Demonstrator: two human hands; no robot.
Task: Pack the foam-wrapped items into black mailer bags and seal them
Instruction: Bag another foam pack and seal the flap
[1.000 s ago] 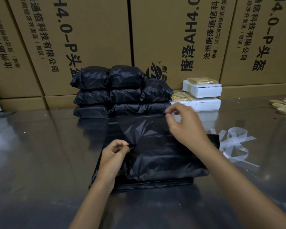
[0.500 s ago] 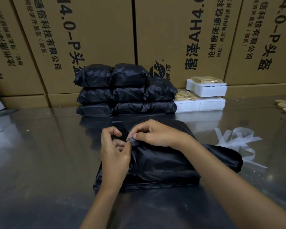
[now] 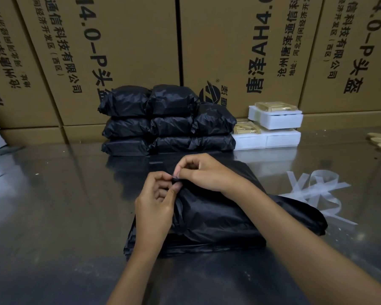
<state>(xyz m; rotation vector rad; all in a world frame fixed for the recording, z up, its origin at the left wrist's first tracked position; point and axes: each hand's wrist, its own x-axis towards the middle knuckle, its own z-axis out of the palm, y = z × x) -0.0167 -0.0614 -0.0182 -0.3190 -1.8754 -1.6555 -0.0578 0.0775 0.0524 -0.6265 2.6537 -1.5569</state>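
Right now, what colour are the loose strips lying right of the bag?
Translucent white strips, curled on the steel table; the head view shows them.

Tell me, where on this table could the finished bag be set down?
Bare steel table lies left of the mailer bag, up to the sealed stack. The right is crowded: backing strips, foam trays.
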